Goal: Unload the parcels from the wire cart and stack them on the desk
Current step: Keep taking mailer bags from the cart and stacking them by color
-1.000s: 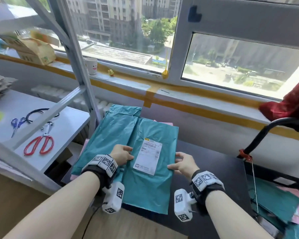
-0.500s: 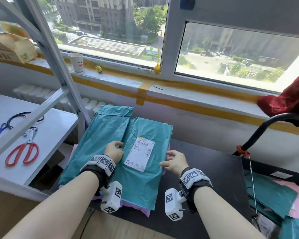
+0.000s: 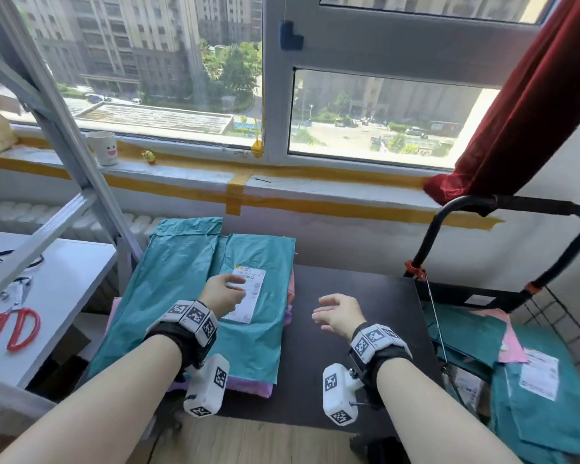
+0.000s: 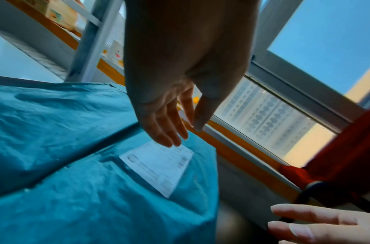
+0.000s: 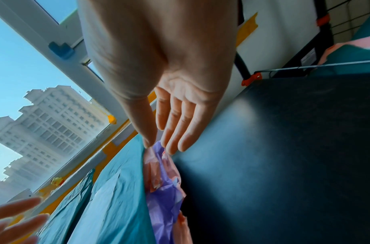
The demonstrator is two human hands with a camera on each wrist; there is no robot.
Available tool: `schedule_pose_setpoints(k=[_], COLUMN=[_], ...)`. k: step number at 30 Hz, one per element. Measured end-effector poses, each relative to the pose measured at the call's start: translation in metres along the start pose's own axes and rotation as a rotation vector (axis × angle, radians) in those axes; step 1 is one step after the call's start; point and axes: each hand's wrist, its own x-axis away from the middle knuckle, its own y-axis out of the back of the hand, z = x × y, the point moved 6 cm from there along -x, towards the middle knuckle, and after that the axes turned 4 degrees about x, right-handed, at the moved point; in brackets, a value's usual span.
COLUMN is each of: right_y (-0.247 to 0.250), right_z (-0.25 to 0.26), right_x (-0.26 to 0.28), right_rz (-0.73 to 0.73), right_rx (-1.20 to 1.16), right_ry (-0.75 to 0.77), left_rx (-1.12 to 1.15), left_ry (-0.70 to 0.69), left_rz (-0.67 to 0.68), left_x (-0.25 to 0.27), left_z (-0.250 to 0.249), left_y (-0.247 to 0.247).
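A stack of soft parcels lies on the left half of the black desk point(image 3: 349, 329). On top is a teal parcel point(image 3: 255, 343) with a white label point(image 3: 248, 296); pink and purple parcels point(image 5: 163, 181) show underneath. My left hand point(image 3: 225, 293) hovers above the label, fingers straight, holding nothing point(image 4: 169, 125). My right hand point(image 3: 335, 314) is raised over bare desk just right of the stack, fingers relaxed and empty point(image 5: 169, 128). More teal and pink parcels point(image 3: 533, 390) lie in the wire cart point(image 3: 563, 316) at the right.
A grey metal shelf frame point(image 3: 67, 152) with a white shelf point(image 3: 64, 283) stands left; red scissors point(image 3: 10, 329) lie on it. The windowsill carries a paper cup point(image 3: 103, 149). A red curtain point(image 3: 516, 112) hangs above the cart's black handle point(image 3: 516, 204).
Both hands have let go of the top teal parcel and lifted off it. The right hand has moved right over bare desk. The view has tilted up and to the right.
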Motion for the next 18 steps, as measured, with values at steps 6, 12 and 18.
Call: schedule_pose_setpoints(k=[6, 12, 18], right_y=[0.056, 0.126, 0.203], right_z=[-0.039, -0.105, -0.16], right_x=[0.056, 0.116, 0.154], right_rz=[-0.139, -0.281, -0.417], right_rx=[-0.039, -0.079, -0.146], right_ry=[-0.004, -0.091, -0.174], left_rx=[-0.074, -0.198, -0.333], left_ry=[-0.05, -0.102, -0.157], left_rz=[0.276, 0.47, 0.573], left_x=[0.036, 0.085, 0.125], left_z=[-0.006, -0.011, -0.023], left_y=[-0.086, -0.188, -0.282])
